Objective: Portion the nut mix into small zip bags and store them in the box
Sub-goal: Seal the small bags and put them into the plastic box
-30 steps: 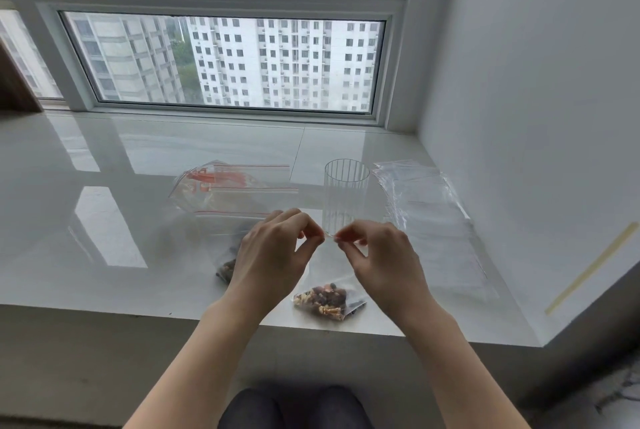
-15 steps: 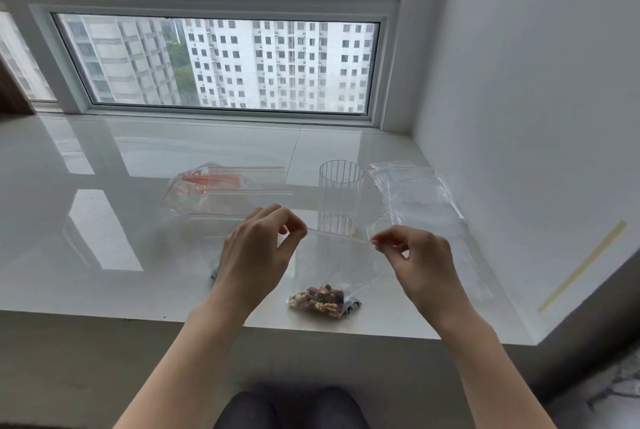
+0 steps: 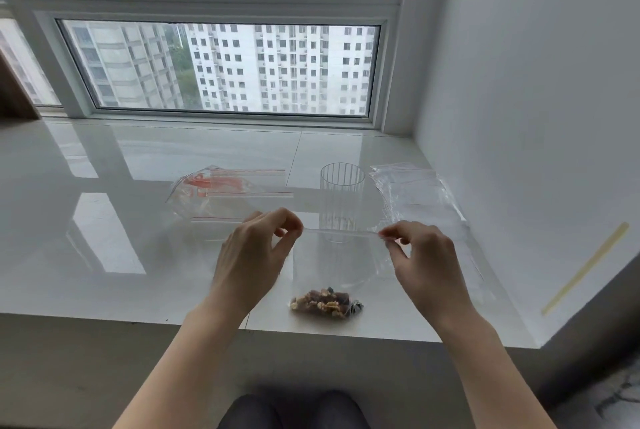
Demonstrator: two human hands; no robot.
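A small clear zip bag (image 3: 332, 265) hangs upright over the white sill, its bottom resting near the front edge with a portion of nut mix (image 3: 325, 304) inside. My left hand (image 3: 252, 255) pinches the left end of the bag's zip strip. My right hand (image 3: 422, 262) pinches the right end, so the strip is stretched flat between them. A large clear zip bag with red lines (image 3: 221, 193) lies behind my left hand. No box is in view.
A ribbed clear glass (image 3: 342, 200) stands just behind the held bag. A stack of clear small bags (image 3: 419, 196) lies to its right, close to the white wall (image 3: 519, 116). The sill's front edge (image 3: 104, 319) runs below my wrists.
My hands started close together at the middle of the zip strip. My right hand slid right along it to the far end, while my left stayed at the left end.
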